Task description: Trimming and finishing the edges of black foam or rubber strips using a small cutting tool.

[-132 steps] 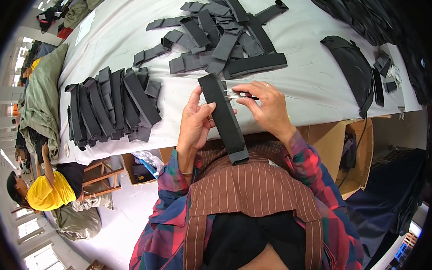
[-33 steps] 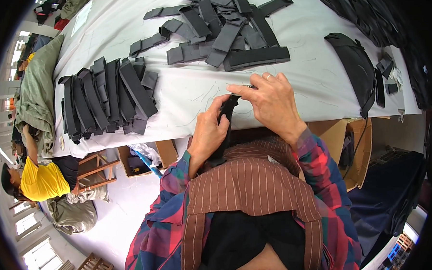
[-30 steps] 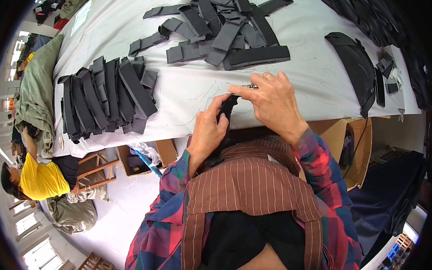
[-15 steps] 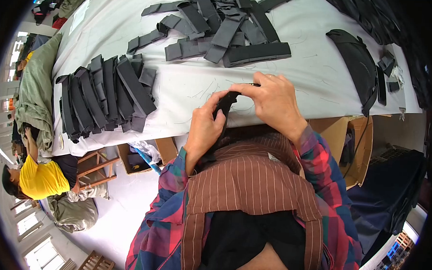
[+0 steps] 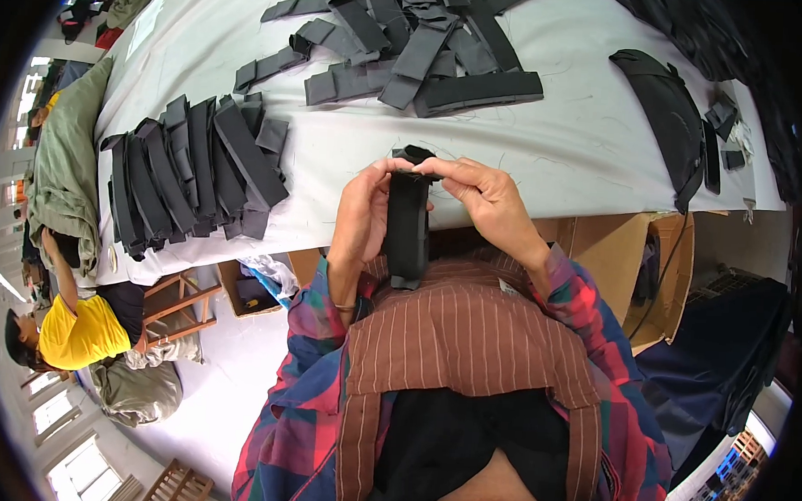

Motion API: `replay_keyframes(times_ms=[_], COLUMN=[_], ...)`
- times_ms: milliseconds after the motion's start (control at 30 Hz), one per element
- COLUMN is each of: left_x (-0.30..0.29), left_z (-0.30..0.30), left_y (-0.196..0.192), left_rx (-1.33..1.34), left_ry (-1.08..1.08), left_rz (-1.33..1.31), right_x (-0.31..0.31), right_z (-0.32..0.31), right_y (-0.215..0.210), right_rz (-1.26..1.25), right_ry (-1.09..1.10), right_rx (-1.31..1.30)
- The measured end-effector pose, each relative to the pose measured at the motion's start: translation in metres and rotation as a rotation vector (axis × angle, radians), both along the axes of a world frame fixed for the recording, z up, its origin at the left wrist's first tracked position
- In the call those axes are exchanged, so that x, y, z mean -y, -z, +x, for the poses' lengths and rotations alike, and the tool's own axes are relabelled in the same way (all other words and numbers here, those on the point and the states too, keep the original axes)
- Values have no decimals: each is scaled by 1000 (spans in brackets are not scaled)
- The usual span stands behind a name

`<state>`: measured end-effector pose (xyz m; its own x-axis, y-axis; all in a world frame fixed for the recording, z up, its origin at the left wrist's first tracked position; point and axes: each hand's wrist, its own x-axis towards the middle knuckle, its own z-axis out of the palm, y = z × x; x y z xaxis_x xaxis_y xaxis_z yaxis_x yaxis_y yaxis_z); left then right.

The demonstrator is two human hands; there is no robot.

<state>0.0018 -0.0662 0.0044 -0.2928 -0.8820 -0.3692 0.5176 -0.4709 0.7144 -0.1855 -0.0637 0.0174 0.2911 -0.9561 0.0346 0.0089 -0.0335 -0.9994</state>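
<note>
Between my hands, at the table's near edge, hangs a black fabric strip [image 5: 408, 224], its upper end curled over and its long part dropping toward my apron. My left hand [image 5: 363, 211] is closed on the strip's upper left side, thumb and fingers near the fold. The thumb and forefinger of my right hand [image 5: 488, 201] pinch the strip's top right corner. Both sets of fingertips almost meet there. To the left on the table lies a row of overlapping black strips [image 5: 189, 174]. Farther off is a loose heap of similar strips [image 5: 419, 50].
A curved black fabric piece [image 5: 662, 119] lies at the right of the white-covered table [image 5: 333, 167], near small dark scraps. Cardboard boxes [image 5: 616, 251] stand under the edge. At far left, a person in a yellow shirt [image 5: 84, 326] reaches toward green cloth [image 5: 69, 164].
The strip has turned from edge-on to hanging with its broad face showing. My right hand has come lower and nearer my left, and the left has shifted slightly left.
</note>
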Motion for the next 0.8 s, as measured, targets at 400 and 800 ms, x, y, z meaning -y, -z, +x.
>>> replay_keyframes(times_ms=[400,800], left_x=[4,5], left_z=[3,1], left_y=[-9,-12], left_rx=[115,190], left_ry=[-28,-63], left_rz=[-88,-170], right_x=[-3,-3], right_z=[3,-2], right_y=[-19,-28], right_rz=[-150,-632], right_ry=[66,56], right_rx=[-5,-610])
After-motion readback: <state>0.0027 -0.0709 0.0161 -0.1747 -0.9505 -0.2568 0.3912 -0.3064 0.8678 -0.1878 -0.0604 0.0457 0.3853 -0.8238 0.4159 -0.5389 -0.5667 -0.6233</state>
